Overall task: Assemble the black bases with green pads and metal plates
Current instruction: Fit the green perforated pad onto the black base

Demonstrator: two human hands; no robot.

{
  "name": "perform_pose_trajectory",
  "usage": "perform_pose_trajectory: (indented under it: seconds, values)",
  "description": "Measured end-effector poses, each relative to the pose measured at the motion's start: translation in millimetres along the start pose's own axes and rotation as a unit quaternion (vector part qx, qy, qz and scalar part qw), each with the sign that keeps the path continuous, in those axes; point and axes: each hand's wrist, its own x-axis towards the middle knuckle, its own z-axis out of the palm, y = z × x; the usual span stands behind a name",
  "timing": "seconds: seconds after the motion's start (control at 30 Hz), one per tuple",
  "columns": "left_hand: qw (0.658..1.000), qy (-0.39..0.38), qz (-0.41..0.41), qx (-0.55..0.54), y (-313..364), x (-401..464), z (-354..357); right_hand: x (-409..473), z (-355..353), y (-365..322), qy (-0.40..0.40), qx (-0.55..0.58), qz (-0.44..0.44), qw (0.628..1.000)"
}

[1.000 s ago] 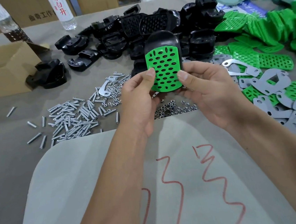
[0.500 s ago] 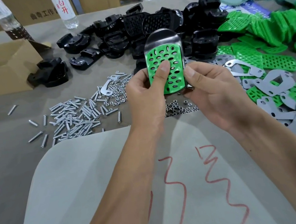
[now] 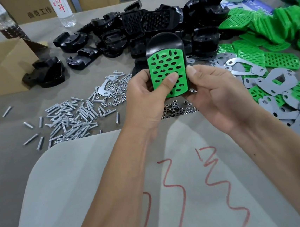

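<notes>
Both hands hold one black base (image 3: 163, 40) upright above the table, with a perforated green pad (image 3: 166, 64) lying on its face. My left hand (image 3: 147, 97) grips the left edge, its thumb pressed flat on the lower part of the pad. My right hand (image 3: 215, 96) grips the right edge, thumb at the pad's side. A heap of loose black bases (image 3: 119, 35) lies behind. Green pads (image 3: 265, 21) are piled at the right, and grey metal plates (image 3: 274, 81) are spread below them.
Silver bolts (image 3: 69, 119) and small nuts (image 3: 114, 94) are scattered left of my hands, more nuts (image 3: 176, 109) beneath them. A cardboard box (image 3: 0, 67) stands at the left, bottles (image 3: 63, 10) at the back. A grey sheet with red marks (image 3: 152, 186) lies in front.
My left thumb has slid from the pad's left edge onto its lower face, pressing it down. The pad has settled lower on the base, and the base now faces me more squarely.
</notes>
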Motion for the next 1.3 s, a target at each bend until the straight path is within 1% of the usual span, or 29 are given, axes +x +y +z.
perform_pose_trajectory:
  seconds: [0.13, 0.3, 0.4, 0.47, 0.63, 0.77, 0.87, 1.07, 1.17, 1.23, 1.3]
  values:
    - [0.999, 0.03, -0.003, 0.011, -1.5, -2.6, 6.3, -1.8, 0.8, -0.7, 0.012, -0.007, 0.019, 1.0]
    - [0.994, 0.083, 0.045, 0.048, -5.8, -4.3, 13.1, -2.1, 7.6, -3.4, -0.001, -0.03, 0.002, 1.0]
    - [0.995, 0.098, 0.013, 0.013, -4.5, -3.5, 9.6, -3.2, 10.3, -1.8, 0.007, -0.059, -0.011, 0.998]
    - [0.996, 0.083, -0.01, 0.004, -2.9, -1.7, 6.4, -3.6, 9.9, -1.2, 0.021, -0.08, -0.018, 0.996]
    - [0.997, 0.02, -0.054, -0.049, 6.0, -1.4, 3.8, -4.5, 8.8, -5.7, 0.011, -0.021, -0.031, 0.999]
    - [0.995, 0.012, -0.068, -0.07, 10.1, -1.2, 2.7, -4.1, 7.4, -6.0, -0.002, -0.058, -0.061, 0.996]
    - [0.995, 0.028, -0.073, -0.065, 10.5, -0.4, 2.7, -1.1, 2.1, -6.9, -0.03, -0.067, -0.037, 0.997]
    - [0.995, 0.039, -0.064, -0.06, 7.2, 0.5, 2.8, 2.5, 1.7, -2.0, -0.003, 0.002, 0.031, 1.0]
    - [0.995, 0.017, -0.066, -0.069, 7.0, 0.5, 1.6, 1.7, 2.6, -2.9, -0.001, 0.023, 0.03, 0.999]
    - [0.995, 0.004, -0.064, -0.077, 6.3, 0.6, 1.7, -0.2, 4.3, -1.8, -0.004, 0.022, 0.024, 0.999]
    - [0.996, 0.0, -0.058, -0.074, 5.8, 0.1, 2.3, -2.3, 7.2, -0.4, 0.011, 0.014, 0.021, 1.0]
